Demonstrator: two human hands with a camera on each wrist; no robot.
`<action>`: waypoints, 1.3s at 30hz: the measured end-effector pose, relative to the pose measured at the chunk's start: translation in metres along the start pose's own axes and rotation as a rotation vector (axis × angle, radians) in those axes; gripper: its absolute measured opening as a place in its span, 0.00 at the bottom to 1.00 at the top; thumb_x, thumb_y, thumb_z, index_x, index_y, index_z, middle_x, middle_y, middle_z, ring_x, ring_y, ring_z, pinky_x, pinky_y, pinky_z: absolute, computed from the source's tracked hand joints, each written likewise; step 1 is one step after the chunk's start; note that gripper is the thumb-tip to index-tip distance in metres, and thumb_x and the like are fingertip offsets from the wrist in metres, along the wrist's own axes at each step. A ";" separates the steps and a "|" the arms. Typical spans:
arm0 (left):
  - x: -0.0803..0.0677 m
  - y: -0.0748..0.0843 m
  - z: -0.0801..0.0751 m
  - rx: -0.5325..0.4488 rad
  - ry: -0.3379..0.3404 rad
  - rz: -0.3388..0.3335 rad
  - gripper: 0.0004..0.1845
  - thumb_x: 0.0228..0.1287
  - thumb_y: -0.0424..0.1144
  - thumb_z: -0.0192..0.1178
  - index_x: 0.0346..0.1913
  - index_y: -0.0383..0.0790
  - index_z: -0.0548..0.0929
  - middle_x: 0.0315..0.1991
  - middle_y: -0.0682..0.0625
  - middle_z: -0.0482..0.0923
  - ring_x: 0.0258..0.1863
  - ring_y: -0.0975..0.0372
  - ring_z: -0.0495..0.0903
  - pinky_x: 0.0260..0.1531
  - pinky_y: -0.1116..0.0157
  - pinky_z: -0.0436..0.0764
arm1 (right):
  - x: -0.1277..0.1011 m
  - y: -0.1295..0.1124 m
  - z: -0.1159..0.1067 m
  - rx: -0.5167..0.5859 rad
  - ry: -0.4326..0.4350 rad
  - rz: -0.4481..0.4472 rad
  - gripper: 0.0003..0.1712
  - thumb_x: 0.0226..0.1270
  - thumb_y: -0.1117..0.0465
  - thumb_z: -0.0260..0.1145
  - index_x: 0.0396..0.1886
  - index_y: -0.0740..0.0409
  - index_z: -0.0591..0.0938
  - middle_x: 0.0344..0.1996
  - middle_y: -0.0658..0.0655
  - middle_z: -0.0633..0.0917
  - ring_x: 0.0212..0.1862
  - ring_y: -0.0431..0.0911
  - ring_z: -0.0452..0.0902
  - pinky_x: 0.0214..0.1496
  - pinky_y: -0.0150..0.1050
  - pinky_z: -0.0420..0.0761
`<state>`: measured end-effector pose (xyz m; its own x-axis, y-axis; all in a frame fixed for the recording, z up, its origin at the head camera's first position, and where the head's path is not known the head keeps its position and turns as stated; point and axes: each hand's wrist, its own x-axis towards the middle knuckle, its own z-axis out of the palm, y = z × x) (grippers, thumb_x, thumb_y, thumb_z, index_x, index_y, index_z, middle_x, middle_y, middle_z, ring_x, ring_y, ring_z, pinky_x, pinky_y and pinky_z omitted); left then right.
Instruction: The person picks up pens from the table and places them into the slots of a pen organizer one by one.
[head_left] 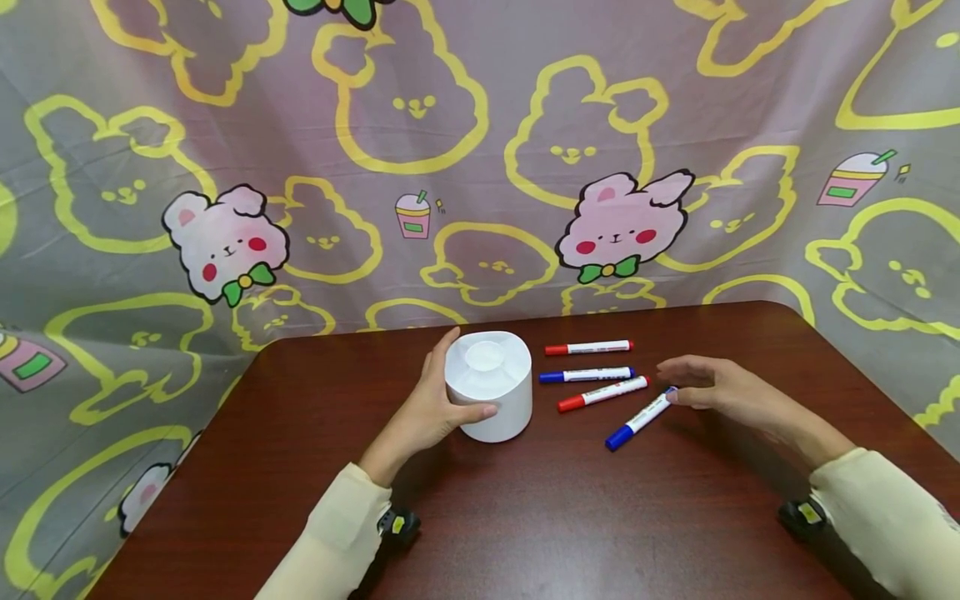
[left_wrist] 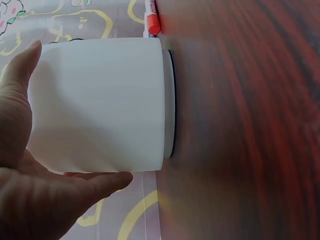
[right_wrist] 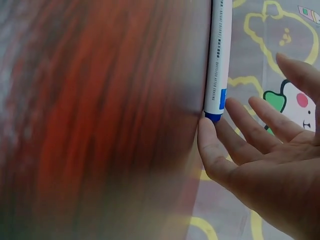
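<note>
Nearest the viewer, two cream sleeves reach in over the dark wood-grain surface [head_left: 525, 517].

The left hand [head_left: 427, 412] wraps the side of a white cylindrical holder [head_left: 491, 396] that stands upright near the middle of the surface. Its grip is curled round the holder, with the thumb along the front wall and the fingers behind the far side. The left wrist view shows the palm and thumb against the white wall, and the holder's base flat on the wood.

To the right, the right hand [head_left: 716, 392] lies low over the surface with its grip spread, fingers straight and holding nothing. Its fingertips [right_wrist: 212, 137] touch the tail end of the nearest blue-capped marker [head_left: 639, 420], which lies slanted on the surface.

Just beyond, between the holder and the right hand, three more markers lie flat and apart from each other: a red-capped marker [head_left: 602, 393], a second blue-capped marker [head_left: 587, 375] and, farthest, a second red-capped marker [head_left: 588, 347].

Behind the surface hangs a grey cloth [head_left: 480, 167] printed with yellow bunny outlines and pink bunnies.
</note>
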<state>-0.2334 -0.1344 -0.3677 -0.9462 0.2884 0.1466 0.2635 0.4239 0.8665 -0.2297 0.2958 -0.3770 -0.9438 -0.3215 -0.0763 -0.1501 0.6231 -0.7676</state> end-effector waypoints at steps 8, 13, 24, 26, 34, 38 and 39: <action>0.002 -0.001 0.002 -0.054 0.020 -0.048 0.68 0.51 0.39 0.83 0.85 0.53 0.43 0.79 0.40 0.55 0.75 0.45 0.64 0.78 0.42 0.59 | 0.003 0.003 0.004 0.000 -0.022 -0.014 0.31 0.72 0.58 0.70 0.70 0.64 0.76 0.66 0.69 0.80 0.67 0.64 0.75 0.57 0.43 0.81; 0.002 -0.002 0.002 -0.086 0.020 -0.098 0.67 0.53 0.39 0.83 0.85 0.54 0.42 0.79 0.41 0.58 0.75 0.45 0.66 0.78 0.42 0.61 | 0.005 0.004 0.008 0.010 -0.024 -0.019 0.27 0.69 0.62 0.72 0.66 0.65 0.79 0.62 0.68 0.83 0.62 0.58 0.77 0.53 0.39 0.79; 0.004 -0.002 0.003 -0.126 -0.016 -0.082 0.66 0.54 0.36 0.81 0.85 0.47 0.42 0.79 0.39 0.58 0.74 0.45 0.66 0.78 0.44 0.61 | 0.008 0.005 0.015 -0.045 -0.009 -0.054 0.18 0.62 0.72 0.72 0.53 0.66 0.86 0.49 0.62 0.88 0.48 0.49 0.75 0.42 0.32 0.74; 0.003 -0.003 0.003 -0.125 -0.014 -0.082 0.65 0.55 0.36 0.81 0.85 0.47 0.42 0.80 0.38 0.58 0.74 0.45 0.66 0.78 0.43 0.61 | 0.009 0.005 0.016 -0.054 -0.001 -0.052 0.16 0.61 0.72 0.73 0.50 0.66 0.86 0.46 0.61 0.88 0.45 0.46 0.74 0.41 0.32 0.73; 0.003 -0.005 0.003 -0.126 -0.017 -0.078 0.66 0.55 0.36 0.81 0.85 0.49 0.42 0.80 0.39 0.57 0.75 0.45 0.66 0.78 0.43 0.61 | 0.009 0.006 0.020 -0.132 0.024 -0.086 0.10 0.56 0.73 0.74 0.38 0.61 0.86 0.38 0.54 0.84 0.39 0.43 0.70 0.40 0.33 0.68; 0.004 -0.006 0.002 -0.115 -0.017 -0.071 0.65 0.55 0.37 0.81 0.85 0.49 0.43 0.80 0.40 0.58 0.75 0.46 0.66 0.78 0.43 0.60 | 0.007 0.004 0.019 -0.127 0.001 -0.084 0.10 0.56 0.72 0.74 0.37 0.60 0.85 0.37 0.53 0.84 0.39 0.42 0.70 0.39 0.33 0.67; 0.004 -0.006 0.002 -0.113 -0.018 -0.070 0.65 0.55 0.37 0.81 0.85 0.49 0.43 0.80 0.40 0.58 0.75 0.46 0.66 0.78 0.43 0.60 | 0.007 0.003 0.019 -0.122 -0.006 -0.082 0.09 0.56 0.72 0.74 0.37 0.60 0.85 0.37 0.52 0.84 0.39 0.42 0.70 0.39 0.34 0.67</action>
<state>-0.2381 -0.1338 -0.3732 -0.9578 0.2773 0.0759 0.1728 0.3441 0.9229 -0.2309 0.2821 -0.3924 -0.9251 -0.3791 -0.0209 -0.2615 0.6762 -0.6888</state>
